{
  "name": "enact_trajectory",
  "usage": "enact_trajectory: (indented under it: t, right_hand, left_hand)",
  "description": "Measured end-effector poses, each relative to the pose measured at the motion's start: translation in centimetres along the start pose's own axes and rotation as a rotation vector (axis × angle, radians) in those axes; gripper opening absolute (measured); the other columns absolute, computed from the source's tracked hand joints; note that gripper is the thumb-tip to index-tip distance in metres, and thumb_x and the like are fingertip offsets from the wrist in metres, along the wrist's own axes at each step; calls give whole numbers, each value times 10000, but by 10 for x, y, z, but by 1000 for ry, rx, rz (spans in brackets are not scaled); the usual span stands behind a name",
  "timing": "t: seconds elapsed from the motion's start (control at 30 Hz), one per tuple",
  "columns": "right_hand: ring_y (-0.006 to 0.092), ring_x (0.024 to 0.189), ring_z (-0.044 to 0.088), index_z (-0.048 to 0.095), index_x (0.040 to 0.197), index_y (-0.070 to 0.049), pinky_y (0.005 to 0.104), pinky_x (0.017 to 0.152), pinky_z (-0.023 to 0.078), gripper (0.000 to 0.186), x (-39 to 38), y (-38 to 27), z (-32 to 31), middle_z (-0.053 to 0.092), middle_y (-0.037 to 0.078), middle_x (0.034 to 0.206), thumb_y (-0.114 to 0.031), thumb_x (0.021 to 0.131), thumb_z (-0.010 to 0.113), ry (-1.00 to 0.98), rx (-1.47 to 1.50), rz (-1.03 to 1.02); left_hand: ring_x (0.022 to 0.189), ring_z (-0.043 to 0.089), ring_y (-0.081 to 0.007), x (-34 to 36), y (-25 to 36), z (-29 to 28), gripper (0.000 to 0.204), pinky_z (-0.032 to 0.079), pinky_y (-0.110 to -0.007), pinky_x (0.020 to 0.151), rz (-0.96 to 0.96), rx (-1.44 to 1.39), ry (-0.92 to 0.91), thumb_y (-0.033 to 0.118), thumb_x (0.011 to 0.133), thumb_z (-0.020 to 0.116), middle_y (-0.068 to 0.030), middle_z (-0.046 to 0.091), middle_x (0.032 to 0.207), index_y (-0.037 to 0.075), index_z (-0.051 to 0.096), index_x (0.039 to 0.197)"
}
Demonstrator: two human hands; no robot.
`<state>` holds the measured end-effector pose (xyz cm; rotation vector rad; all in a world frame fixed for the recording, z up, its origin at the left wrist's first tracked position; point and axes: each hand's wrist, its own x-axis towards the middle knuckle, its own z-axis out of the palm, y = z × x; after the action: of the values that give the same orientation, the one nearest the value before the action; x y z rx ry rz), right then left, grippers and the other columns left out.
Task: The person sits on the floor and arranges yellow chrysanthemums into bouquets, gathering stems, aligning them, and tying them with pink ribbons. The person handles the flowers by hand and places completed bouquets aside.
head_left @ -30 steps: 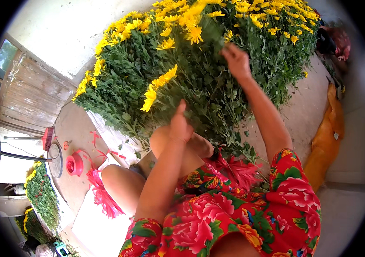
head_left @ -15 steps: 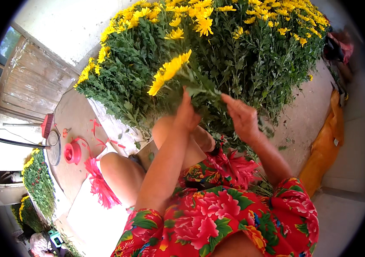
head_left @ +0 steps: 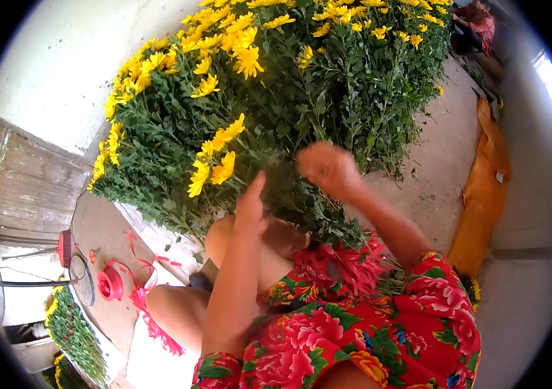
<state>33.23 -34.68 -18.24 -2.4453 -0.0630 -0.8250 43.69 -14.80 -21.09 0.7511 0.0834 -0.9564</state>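
A big heap of yellow flowers with green leafy stems (head_left: 302, 97) fills the upper half of the view. My left hand (head_left: 250, 207) grips a small bunch of yellow flowers (head_left: 214, 165) by its stems, just above my knee. My right hand (head_left: 328, 168), blurred, is closed on leafy stems beside that bunch, at the near edge of the heap. Both forearms come up from my red flowered clothing (head_left: 367, 324).
A red spool of ribbon (head_left: 111, 284) with loose red strips (head_left: 153, 324) lies on the ground at the lower left. A second bundle of flowers (head_left: 72, 327) lies at the far lower left. An orange cloth (head_left: 483, 188) lies at the right, a wooden door (head_left: 26, 185) at left.
My right hand came down from high in the heap to the bunch in my left hand. The bunch has moved a little lower and to the left.
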Motion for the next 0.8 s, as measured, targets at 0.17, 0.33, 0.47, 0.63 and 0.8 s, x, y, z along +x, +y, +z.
enact_trajectory:
  t: [0.17, 0.33, 0.47, 0.63, 0.8]
  right_hand:
    - [384, 1167, 604, 600, 1259, -3, 467, 1009, 465, 465, 60, 190, -9, 625, 209, 1284, -310, 916, 663, 552, -580, 692]
    - [220, 784, 679, 675, 1009, -10, 366, 728, 513, 318, 54, 258, -11, 721, 93, 841, -317, 930, 709, 454, -342, 907]
    - [86, 652, 579, 681, 977, -45, 277, 621, 464, 196, 94, 119, -19, 694, 23, 787, -235, 998, 637, 693, 388, 509]
    - [114, 716, 624, 671, 1170, 11, 293, 668, 485, 286, 82, -28, -89, 708, 60, 831, -202, 999, 586, 277, 289, 597]
    - [180, 864, 682, 599, 1338, 4, 335, 760, 538, 373, 18, -62, -72, 734, 118, 1037, -50, 976, 526, 14, 35, 282]
  left_hand:
    - [1074, 661, -263, 20, -14, -9, 374, 554, -427, 943, 75, -2, -27, 302, 1007, 608, -116, 675, 1183, 26, 623, 1259]
    - [1104, 653, -267, 24, -16, -9, 422, 532, -416, 982, 21, -44, 20, 355, 1008, 606, -125, 671, 1214, 27, 614, 1273]
    - [1157, 611, -221, 24, -11, -22, 561, 492, -349, 990, -64, -56, 97, 375, 968, 674, -75, 603, 1349, 33, 533, 1390]
    - [1110, 642, -230, 16, -8, 1, 516, 542, -402, 953, -42, -90, -12, 377, 986, 647, -82, 638, 1277, 41, 545, 1365]
    - [1116, 641, -242, 2, 3, 1, 500, 543, -437, 962, -24, -146, -36, 407, 990, 629, -85, 645, 1260, 54, 555, 1335]
